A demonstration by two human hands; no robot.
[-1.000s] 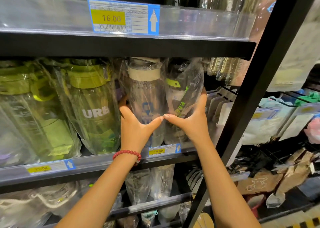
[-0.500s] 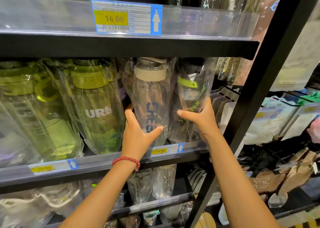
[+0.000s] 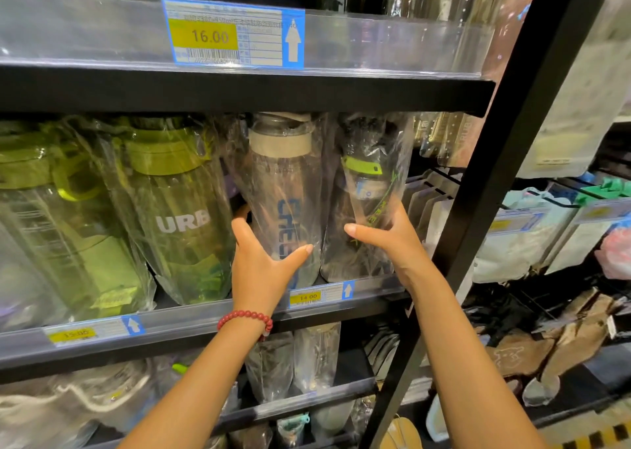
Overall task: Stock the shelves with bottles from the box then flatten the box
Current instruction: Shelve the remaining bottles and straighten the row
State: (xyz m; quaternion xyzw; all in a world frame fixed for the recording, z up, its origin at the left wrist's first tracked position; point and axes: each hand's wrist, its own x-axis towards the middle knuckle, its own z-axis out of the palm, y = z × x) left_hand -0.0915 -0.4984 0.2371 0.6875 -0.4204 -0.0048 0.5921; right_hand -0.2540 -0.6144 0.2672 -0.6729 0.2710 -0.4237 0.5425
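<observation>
A black metal shelf rack (image 3: 239,90) fills the view, its clear front rails carrying price tags: a "16.00" tag (image 3: 232,33) above, a "14.00" tag (image 3: 319,295) lower. A black upright post (image 3: 505,148) slants down the right. Beyond it, a second rack (image 3: 553,216) holds hanging packets. The floor (image 3: 597,431) at lower right shows a yellow-black stripe.

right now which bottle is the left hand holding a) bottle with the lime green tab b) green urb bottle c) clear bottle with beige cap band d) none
c: the left hand, the one with the red bead bracelet, wraps the clear bottle with beige cap band; the right hand holds the bottle with the lime green tab.
</observation>
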